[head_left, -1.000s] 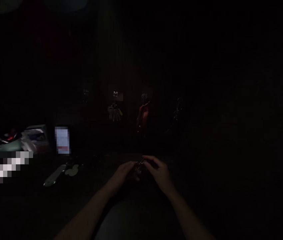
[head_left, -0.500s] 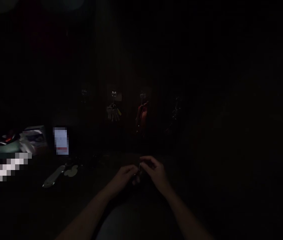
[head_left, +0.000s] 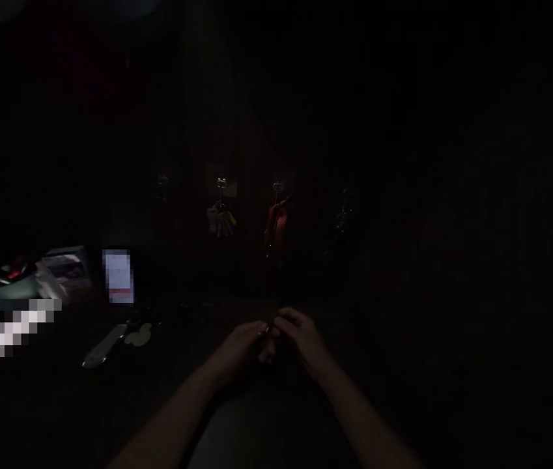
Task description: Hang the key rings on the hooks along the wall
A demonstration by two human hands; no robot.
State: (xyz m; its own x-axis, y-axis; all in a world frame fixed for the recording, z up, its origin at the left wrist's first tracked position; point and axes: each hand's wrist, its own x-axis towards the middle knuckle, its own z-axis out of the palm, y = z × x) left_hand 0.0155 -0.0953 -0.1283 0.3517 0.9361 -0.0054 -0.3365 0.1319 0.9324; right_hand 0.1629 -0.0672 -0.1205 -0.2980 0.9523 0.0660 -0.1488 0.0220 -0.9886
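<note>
In the dim light my left hand (head_left: 241, 344) and my right hand (head_left: 301, 331) meet above the dark surface in the lower middle. My left thumb and fingers are pinched together, with a small metallic glint (head_left: 265, 329) at the tips. The fingers of my right hand are curled in a pinch right beside it, almost touching. What lies between the fingertips is too small and dark to name.
A bunch of keys (head_left: 221, 220) and a red item (head_left: 277, 221) hang from hooks behind my hands. At left stand a glowing screen (head_left: 118, 276) and a box (head_left: 67, 272). A long silvery object (head_left: 104, 346) lies near a pale rounded piece (head_left: 138, 335).
The thin shiny thing that stood upright between my fingertips now shows only as a small glint at the left fingertips. My right fingers have shifted slightly, and both hands stay close together.
</note>
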